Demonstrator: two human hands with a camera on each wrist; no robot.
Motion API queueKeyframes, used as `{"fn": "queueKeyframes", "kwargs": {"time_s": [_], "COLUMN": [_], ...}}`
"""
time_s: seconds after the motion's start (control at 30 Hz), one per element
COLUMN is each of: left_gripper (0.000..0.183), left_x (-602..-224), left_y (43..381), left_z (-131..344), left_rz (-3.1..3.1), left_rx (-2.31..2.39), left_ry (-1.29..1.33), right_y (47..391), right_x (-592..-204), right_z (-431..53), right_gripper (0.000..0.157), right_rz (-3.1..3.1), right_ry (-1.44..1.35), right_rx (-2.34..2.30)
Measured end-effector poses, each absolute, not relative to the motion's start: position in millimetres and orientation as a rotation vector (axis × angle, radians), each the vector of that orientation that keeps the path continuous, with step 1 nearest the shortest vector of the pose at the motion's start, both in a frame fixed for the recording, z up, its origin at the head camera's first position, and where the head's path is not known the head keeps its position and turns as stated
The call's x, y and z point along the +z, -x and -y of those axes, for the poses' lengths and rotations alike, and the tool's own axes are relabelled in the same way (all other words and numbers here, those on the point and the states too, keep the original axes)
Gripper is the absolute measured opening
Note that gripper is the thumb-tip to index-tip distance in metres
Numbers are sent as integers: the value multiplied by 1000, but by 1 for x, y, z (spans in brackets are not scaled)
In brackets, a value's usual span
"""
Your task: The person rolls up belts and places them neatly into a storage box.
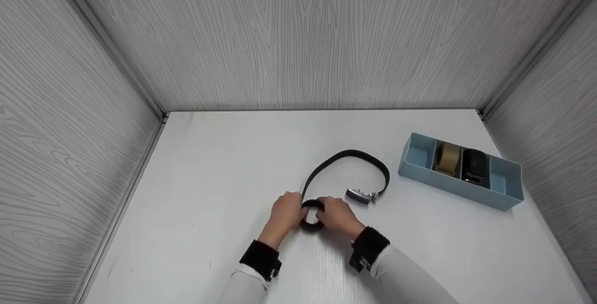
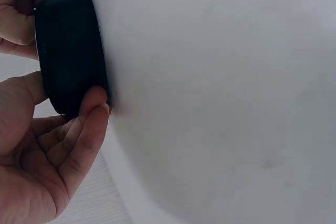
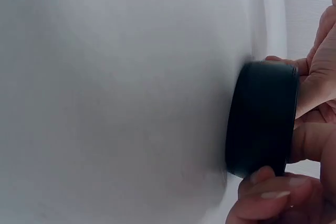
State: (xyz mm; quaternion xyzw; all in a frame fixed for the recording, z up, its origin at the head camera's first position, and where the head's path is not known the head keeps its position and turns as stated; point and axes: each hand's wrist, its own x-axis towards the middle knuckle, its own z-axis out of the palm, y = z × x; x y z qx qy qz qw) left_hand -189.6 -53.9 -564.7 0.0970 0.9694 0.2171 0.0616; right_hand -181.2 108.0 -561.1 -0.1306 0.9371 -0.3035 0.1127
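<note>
A black belt (image 1: 350, 153) lies in a curve on the white table, and its near end is wound into a coil (image 1: 311, 226). My left hand (image 1: 286, 211) grips the coil's left side, thumb inside the ring and fingers around the outside. On the opposite side my right hand (image 1: 339, 214) pinches the same coil. Both wrist views show the coil's smooth outer band (image 2: 71, 51) standing on edge close to the tabletop, with fingertips at its rim. The belt's silver buckle (image 1: 358, 196) rests on the table just right of my right hand.
To the right, a light-blue divided box (image 1: 459, 194) sits at an angle on the white table (image 1: 224, 164). Its middle compartments hold a tan roll (image 1: 448, 158) and a black roll (image 1: 475, 163). Grey wood-grain panels (image 1: 298, 43) wall in the back and both sides.
</note>
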Motion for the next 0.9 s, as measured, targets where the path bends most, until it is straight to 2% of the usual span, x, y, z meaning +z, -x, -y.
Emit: {"fn": "queueKeyframes", "kwargs": {"time_s": [0.2,0.4,0.47,0.57,0.73,0.9], "left_gripper": [9,6,10,16,26,25], "left_x": [-569,-569,-568,-566,-561,-557], "left_y": [189,189,188,188,191,193], "left_z": [49,43,44,47,56,63], "left_rz": [-3002,-3041,-3017,-2979,-2914,-2817], "left_rx": [628,657,680,704,730,799], "left_ry": [-285,-218,-222,-263,-311,-312], "right_y": [182,175,175,176,179,184], "right_x": [-563,-564,-565,-566,-565,-563], "right_z": [-111,-111,-111,-112,-111,-112], "right_gripper": [23,16,9,4,9,16], "right_rz": [-2770,-2841,-2866,-2908,-2880,-2825], "right_ry": [441,361,378,457,670,828], "right_rx": [-923,-1019,-1018,-963,-799,-776]}}
